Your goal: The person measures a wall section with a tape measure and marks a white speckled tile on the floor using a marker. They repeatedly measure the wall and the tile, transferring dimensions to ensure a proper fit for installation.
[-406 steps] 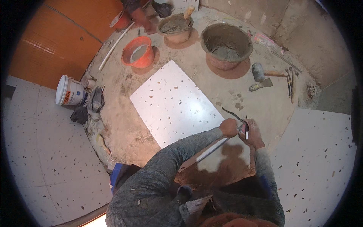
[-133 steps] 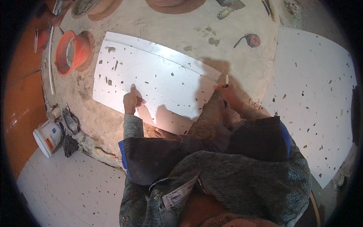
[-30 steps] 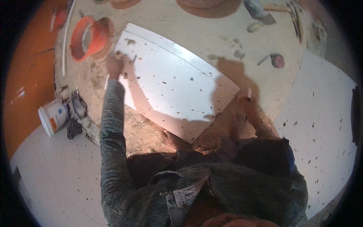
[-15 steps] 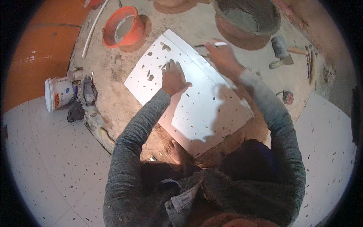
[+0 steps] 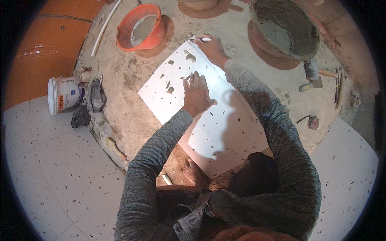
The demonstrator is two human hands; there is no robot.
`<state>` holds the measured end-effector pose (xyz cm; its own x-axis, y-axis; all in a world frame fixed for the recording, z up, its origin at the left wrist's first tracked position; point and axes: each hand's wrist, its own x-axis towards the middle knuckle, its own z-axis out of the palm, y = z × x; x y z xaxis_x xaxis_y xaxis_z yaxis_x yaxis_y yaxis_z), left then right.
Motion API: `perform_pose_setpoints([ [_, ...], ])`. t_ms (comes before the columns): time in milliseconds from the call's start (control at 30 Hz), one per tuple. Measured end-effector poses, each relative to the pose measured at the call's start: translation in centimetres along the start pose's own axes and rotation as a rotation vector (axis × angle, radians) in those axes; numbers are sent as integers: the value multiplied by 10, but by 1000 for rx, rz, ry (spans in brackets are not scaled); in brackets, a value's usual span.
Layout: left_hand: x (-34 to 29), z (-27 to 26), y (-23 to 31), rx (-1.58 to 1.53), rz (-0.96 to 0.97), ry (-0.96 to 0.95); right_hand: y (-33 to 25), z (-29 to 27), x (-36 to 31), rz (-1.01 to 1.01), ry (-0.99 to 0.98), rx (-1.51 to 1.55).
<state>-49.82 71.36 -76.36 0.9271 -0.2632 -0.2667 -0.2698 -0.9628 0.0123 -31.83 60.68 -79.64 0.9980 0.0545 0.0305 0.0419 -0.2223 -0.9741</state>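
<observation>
A white terrazzo-patterned tile (image 5: 225,140) with dark chips lies turned cornerwise on the dusty floor before me. My left hand (image 5: 197,94) rests flat on it, fingers spread, just left of its middle. At the far corner of the tile, my right hand (image 5: 212,50) is closed around a slim pen-like tool (image 5: 206,39) with a white end. Its tip is hidden by the fingers, so I cannot tell whether it touches the tile. My head and right arm throw a shadow over the tile's right part.
An orange bucket (image 5: 124,34) of grey liquid stands far left, a large tub (image 5: 289,60) of grey mortar far right. Nearby lie a mallet (image 5: 311,70), a putty knife (image 5: 311,85) and a tape measure (image 5: 313,122). A white pail (image 5: 64,96) lies tipped at left by black plastic bags (image 5: 96,96).
My right hand has moved left and away from me, from beside the tile's right edge to its far corner, still holding the pen-like tool. My left hand stays flat on the tile.
</observation>
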Motion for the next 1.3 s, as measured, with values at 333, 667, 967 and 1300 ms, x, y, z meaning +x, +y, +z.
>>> perform_pose_setpoints([
  [333,1,1,-2,6,23,8,4,3,4,-6,-87,-9],
  [667,2,-1,0,23,8,-11,5,-13,-4,-195,-111,-62],
  [967,5,0,3,52,0,-38,20,-45,-41,-66,-207,-113],
  [1300,6,10,2,106,12,33,7,-121,-130,-27,-296,-211],
])
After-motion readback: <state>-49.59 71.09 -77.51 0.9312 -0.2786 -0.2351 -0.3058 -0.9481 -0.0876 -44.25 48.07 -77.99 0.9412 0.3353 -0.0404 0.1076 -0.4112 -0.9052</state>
